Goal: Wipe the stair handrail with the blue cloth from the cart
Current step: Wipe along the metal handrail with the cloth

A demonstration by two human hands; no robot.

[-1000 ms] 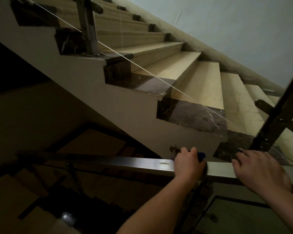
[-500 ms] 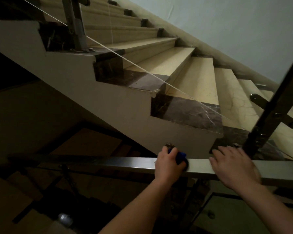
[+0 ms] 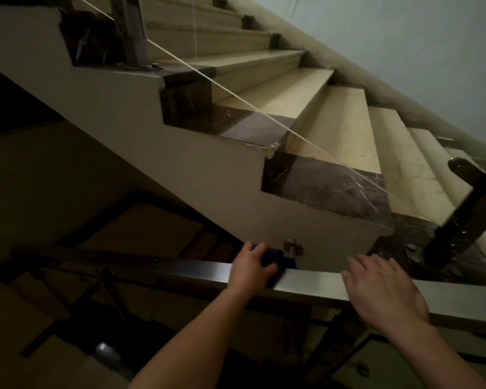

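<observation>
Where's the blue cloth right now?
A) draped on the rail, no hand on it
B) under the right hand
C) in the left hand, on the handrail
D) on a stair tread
C: the left hand curls round the blue cloth on top of the handrail, while the right hand lies flat on the rail without any cloth.

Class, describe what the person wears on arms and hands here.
Nothing visible: the left forearm and right forearm are bare to the frame edge, no sleeves. The left hand and right hand show no gloves, rings, watch or bracelet.
</observation>
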